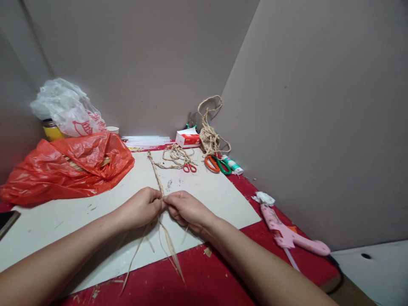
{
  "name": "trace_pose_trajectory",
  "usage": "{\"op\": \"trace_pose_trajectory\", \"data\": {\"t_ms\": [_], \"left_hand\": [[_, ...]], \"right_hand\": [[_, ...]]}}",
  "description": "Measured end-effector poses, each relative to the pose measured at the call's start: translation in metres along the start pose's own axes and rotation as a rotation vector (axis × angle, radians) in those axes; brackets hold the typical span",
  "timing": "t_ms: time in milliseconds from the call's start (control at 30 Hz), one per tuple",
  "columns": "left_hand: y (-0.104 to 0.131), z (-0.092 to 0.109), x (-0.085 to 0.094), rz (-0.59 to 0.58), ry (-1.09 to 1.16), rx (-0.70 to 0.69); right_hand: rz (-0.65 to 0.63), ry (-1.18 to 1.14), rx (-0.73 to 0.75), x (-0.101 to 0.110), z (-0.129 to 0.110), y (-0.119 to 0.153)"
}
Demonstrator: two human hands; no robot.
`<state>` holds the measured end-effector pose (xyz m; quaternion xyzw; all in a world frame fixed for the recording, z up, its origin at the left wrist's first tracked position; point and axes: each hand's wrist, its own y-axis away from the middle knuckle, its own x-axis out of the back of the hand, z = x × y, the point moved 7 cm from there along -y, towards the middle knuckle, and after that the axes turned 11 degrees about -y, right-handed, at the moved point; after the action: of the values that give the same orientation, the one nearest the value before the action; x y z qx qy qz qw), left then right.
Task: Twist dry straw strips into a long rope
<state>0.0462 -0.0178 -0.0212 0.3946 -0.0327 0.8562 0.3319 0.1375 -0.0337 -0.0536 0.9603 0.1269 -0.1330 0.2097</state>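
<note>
My left hand (147, 207) and my right hand (186, 209) meet over the white sheet (204, 187), fingers pinched on the lower end of a braided straw cord (156, 172). From there the finished braid runs up the sheet and joins a loose coil of the same cord (177, 156). Below my hands several pale loose strands (169, 242) fan out, some hanging past the sheet's front edge. The exact spot where the strands cross is hidden by my fingers. Red-handled scissors (190, 168) lie against the coil, their blades covered.
A red plastic bag (79, 170) with straw in it fills the left, a clear bag (66, 106) behind it. At the back are a tissue box (188, 138) and a cord bundle (210, 136). Orange-handled scissors (212, 164) and a pink glue gun (290, 236) lie right.
</note>
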Motion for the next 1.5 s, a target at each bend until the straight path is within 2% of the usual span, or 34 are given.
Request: {"op": "trace_pose_trajectory", "data": {"t_ms": [100, 200, 333, 433, 533, 567, 633, 700, 733, 833, 933, 1067, 1200, 1367, 1500], "left_hand": [[0.004, 0.001, -0.008, -0.043, 0.055, 0.048], [0.007, 0.002, -0.018, -0.069, 0.136, 0.099], [0.008, 0.004, -0.025, -0.029, 0.2, 0.097], [0.01, 0.008, -0.021, -0.077, 0.203, 0.091], [0.01, 0.005, -0.005, -0.136, 0.118, 0.126], [0.008, 0.002, 0.005, -0.093, 0.08, 0.139], [0.003, -0.004, 0.026, 0.092, 0.07, 0.151], [-0.002, -0.009, 0.032, 0.208, 0.2, 0.127], [-0.004, -0.009, 0.027, 0.189, 0.312, 0.105], [-0.008, -0.002, -0.003, -0.038, 0.668, 0.042], [-0.006, 0.001, -0.019, -0.142, 0.807, 0.056], [-0.005, -0.003, -0.022, -0.161, 0.706, 0.106], [-0.005, -0.006, -0.02, -0.124, 0.592, 0.124], [-0.007, -0.01, -0.018, -0.101, 0.447, 0.105], [-0.009, -0.008, -0.011, -0.02, 0.333, 0.044]], "right_hand": [[0.031, 0.001, 0.015, -0.001, 0.001, 0.001], [-0.01, -0.04, -0.011, -0.004, 0.004, 0.002], [-0.032, -0.015, 0.058, -0.004, 0.003, 0.002], [-0.042, -0.058, 0.044, -0.004, 0.002, 0.003], [-0.09, -0.151, -0.035, -0.004, 0.001, 0.005], [-0.112, -0.175, -0.056, -0.004, 0.0, 0.006], [-0.157, -0.209, -0.077, -0.004, -0.002, 0.007], [-0.197, -0.226, -0.087, -0.003, -0.004, 0.008], [-0.21, -0.232, -0.087, -0.003, -0.005, 0.008], [-0.228, -0.236, -0.08, -0.001, -0.006, 0.008], [-0.246, -0.206, -0.095, 0.0, -0.006, 0.008], [-0.282, -0.172, -0.126, 0.001, -0.005, 0.008], [-0.301, -0.139, -0.152, 0.004, -0.003, 0.006], [-0.305, -0.098, -0.184, 0.006, -0.002, 0.007], [-0.265, 0.008, -0.138, 0.01, -0.005, 0.007]]}}
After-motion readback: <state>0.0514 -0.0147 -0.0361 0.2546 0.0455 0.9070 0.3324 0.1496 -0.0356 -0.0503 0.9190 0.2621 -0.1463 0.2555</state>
